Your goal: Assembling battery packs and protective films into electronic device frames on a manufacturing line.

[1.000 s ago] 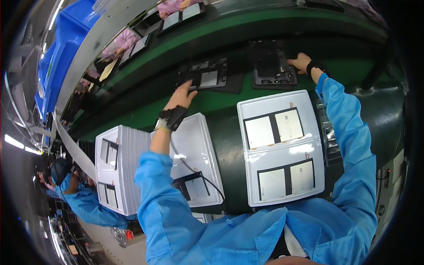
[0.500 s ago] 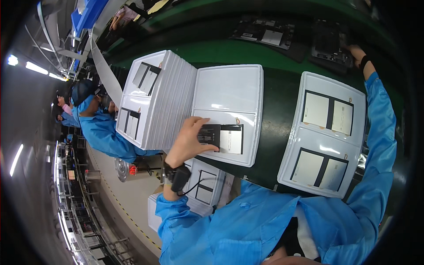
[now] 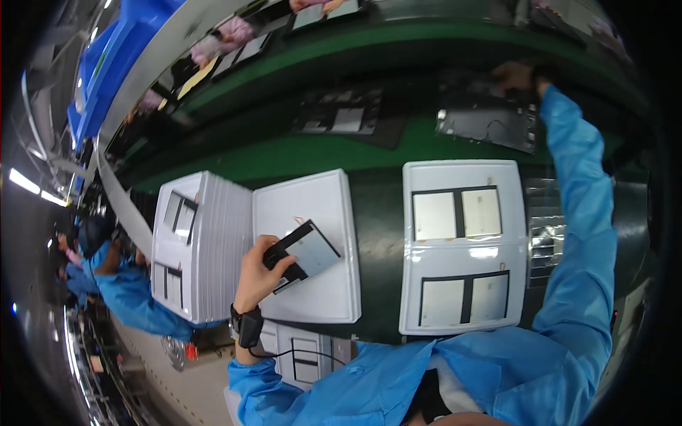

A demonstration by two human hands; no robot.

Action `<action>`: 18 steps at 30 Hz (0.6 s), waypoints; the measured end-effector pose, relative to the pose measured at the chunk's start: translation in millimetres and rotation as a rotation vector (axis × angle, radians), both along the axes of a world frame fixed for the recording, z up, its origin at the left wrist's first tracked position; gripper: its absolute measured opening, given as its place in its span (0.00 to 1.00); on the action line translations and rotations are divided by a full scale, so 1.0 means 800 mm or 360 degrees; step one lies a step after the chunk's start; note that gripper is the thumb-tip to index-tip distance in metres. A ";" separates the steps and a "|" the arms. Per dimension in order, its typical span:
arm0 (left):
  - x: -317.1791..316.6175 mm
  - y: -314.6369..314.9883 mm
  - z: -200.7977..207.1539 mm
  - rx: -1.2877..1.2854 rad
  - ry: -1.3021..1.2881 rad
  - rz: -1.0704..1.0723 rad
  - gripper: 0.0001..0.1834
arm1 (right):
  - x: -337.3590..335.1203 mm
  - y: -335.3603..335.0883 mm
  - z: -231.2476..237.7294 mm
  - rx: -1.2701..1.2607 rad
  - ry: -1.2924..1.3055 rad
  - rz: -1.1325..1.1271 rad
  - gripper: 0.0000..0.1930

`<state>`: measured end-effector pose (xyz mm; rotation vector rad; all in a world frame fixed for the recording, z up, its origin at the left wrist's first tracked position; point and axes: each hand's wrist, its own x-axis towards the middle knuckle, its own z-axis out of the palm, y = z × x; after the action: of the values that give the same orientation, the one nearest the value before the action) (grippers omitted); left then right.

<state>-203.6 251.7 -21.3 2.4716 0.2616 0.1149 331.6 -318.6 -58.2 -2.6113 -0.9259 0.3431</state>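
Observation:
My left hand grips a flat battery pack by its black end, thumb on top. The pack has pale silver cells, black strips and a short orange lead. It is tilted above a white plastic tray, whose two compartments hold no other pack. Far right, my right hand is at the far edge of a black opened device housing. That hand is dim and blurred, so its fingers cannot be made out. A second black device housing with a pale panel lies to its left.
A tall stack of white trays stands left, packs in its outermost one. Another white tray with two packs lies right. More trays sit lower down. A green belt runs across. A co-worker in blue is at left.
My left hand has lifted the battery pack out of the tray's near compartment and turned it. My right hand has moved to the housing's far edge, and the housing has turned. The view has shifted too.

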 end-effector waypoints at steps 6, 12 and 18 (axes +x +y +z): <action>0.119 -0.047 0.018 -0.0647 -0.0421 -0.0133 0.13 | -0.069 0.108 0.002 -0.0025 0.0109 -0.0482 0.24; 0.243 -0.126 -0.006 -0.1067 -0.0513 -0.0218 0.10 | -0.171 0.187 0.034 0.1260 0.0005 -0.0174 0.11; 0.300 -0.201 -0.016 -0.1438 -0.0536 -0.0440 0.11 | -0.340 0.216 0.087 0.1919 0.0631 -0.0444 0.13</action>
<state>36.2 91.1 -33.9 1.5352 -0.1557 0.2323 59.8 -145.6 11.5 -1.4430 -0.3880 0.1332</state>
